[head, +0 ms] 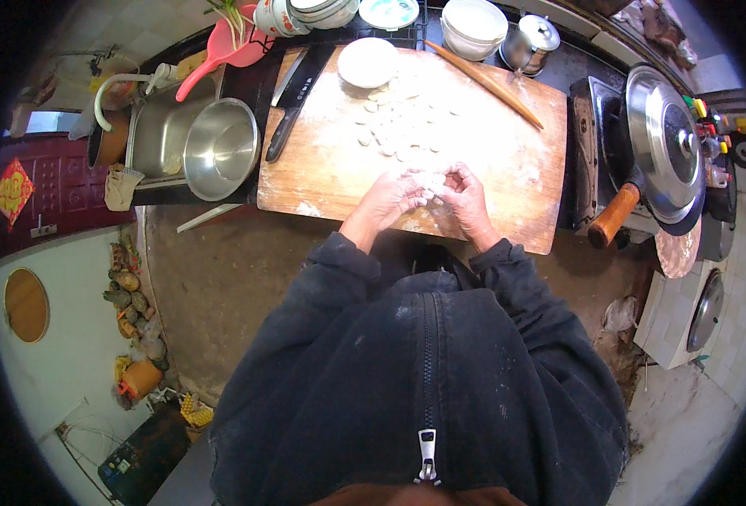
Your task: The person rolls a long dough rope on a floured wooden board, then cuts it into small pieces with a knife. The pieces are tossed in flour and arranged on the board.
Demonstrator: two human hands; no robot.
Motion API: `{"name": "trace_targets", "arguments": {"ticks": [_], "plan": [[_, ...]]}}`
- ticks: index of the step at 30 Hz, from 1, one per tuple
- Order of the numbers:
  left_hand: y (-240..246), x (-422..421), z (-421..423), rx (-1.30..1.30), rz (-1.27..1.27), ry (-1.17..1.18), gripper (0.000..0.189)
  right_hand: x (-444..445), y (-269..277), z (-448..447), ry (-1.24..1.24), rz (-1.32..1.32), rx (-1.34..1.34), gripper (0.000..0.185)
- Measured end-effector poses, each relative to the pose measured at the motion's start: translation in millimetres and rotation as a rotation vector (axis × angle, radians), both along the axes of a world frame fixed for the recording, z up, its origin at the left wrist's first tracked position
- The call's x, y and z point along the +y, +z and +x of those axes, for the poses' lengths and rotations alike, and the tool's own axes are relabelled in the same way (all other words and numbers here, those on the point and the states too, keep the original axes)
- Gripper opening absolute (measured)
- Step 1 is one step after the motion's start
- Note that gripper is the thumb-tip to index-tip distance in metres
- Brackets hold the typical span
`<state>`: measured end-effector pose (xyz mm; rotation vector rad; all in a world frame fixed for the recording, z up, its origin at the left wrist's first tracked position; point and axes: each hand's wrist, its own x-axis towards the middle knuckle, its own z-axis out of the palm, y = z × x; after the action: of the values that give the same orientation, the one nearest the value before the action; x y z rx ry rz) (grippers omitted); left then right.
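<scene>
Both my left hand (387, 197) and my right hand (471, 201) are over the front part of a floured wooden board (518, 212). Their fingertips meet around a small piece of pale dough (435, 182), pinching it between them; the fingers partly hide its shape. Flour whitens the fingers. Just beyond lie several small flattened dough pieces (386, 150), loosely scattered and partly washed out by glare. A white bowl (367, 62) stands behind them on the board. At the board's far right rests a tapered wooden rolling pin (487, 85), slanted.
A black-bladed cleaver (303, 82) lies along the board's left side. Left of it, a steel basin (222, 150) sits by the sink (174, 136). On the right, a lidded pan (660, 139) with a wooden handle (614, 214) sits on a gas stove (591, 152). Stacked bowls (474, 28) line the back.
</scene>
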<state>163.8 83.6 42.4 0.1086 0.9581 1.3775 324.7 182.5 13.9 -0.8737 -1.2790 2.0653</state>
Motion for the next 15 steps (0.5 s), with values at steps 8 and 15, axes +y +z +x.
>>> {"name": "trace_targets", "arguments": {"ticks": [8,15], "plan": [[-4.9,-3.3,-1.2,-0.021,0.102,0.143,0.024,4.1,10.5,1.7,-0.146,-0.221,0.151,0.033],[-16.2,-36.6,-24.3,1.673,-0.210,0.009,0.023,40.3,4.1,53.3,-0.033,0.936,-0.776,0.030]]}}
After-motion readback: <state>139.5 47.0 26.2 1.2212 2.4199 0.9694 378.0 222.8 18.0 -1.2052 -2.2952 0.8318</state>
